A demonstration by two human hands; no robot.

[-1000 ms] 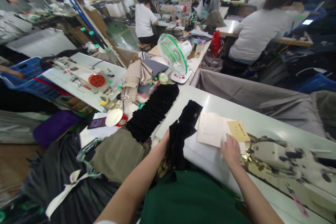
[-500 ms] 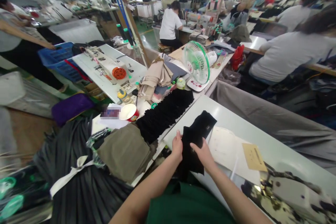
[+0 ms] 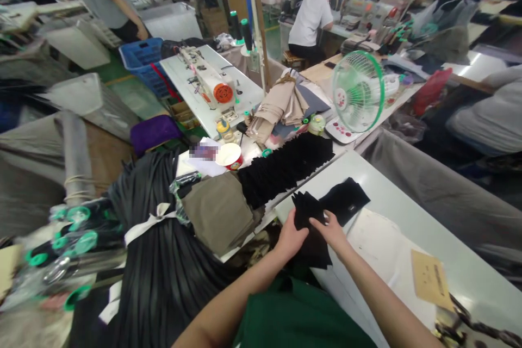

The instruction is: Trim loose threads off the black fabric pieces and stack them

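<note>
My left hand (image 3: 291, 236) is closed on the left side of a small stack of black fabric pieces (image 3: 309, 210), with its thumb on top. The upper edges of these pieces are fanned into several layers. On the right side my right hand (image 3: 332, 232) pinches the same stack between thumb and fingers; some fingertips are hidden by the cloth. Just beyond the hands a black fabric piece with a small pale label (image 3: 346, 199) lies on the white table (image 3: 377, 187). More black cloth hangs below the hands toward the green garment on my body.
A long row of black pieces (image 3: 285, 166) and a stack of olive cloth (image 3: 218, 212) lie to the left. Further off are a green fan (image 3: 359, 92), a paper cup (image 3: 229, 156) and a sewing machine (image 3: 212, 81). White sheets (image 3: 375, 250) and a tan card (image 3: 431, 278) lie right.
The view has swung left, so the surroundings shift right. The black pieces between my hands are now fanned at the top, and my left hand has turned inward over them.
</note>
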